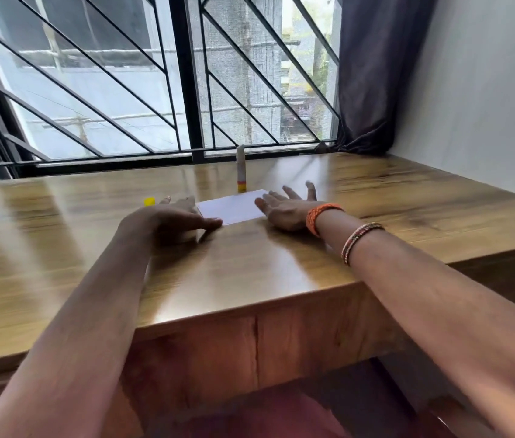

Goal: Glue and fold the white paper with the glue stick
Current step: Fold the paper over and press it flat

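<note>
Lying flat: the white paper (231,206) is seen on the wooden table (281,263), directly between the two hands, its long axis running left to right with a slight slant away toward the right.
Glue stick: the glue stick (241,168) is stood upright and uncapped just beyond the paper's far edge, nearer the right hand than the left by a small margin.
Cap: a yellow cap (149,202) is seen on the table just beyond the left hand.
Left hand: the left hand (167,218) is laid palm down at the paper's left end, fingers loosely extended and nothing gripped; the thumb rests at the near left corner.
Right hand: the right hand (291,207) is spread open, fingers splayed, touching the paper's right end and holding nothing.
Bracelets: an orange band (321,216) and thin bangles (360,241) are worn on the right wrist.
Judged next move: a short forward reach past the paper would be needed for the glue stick, and the right hand appears better placed.
</note>
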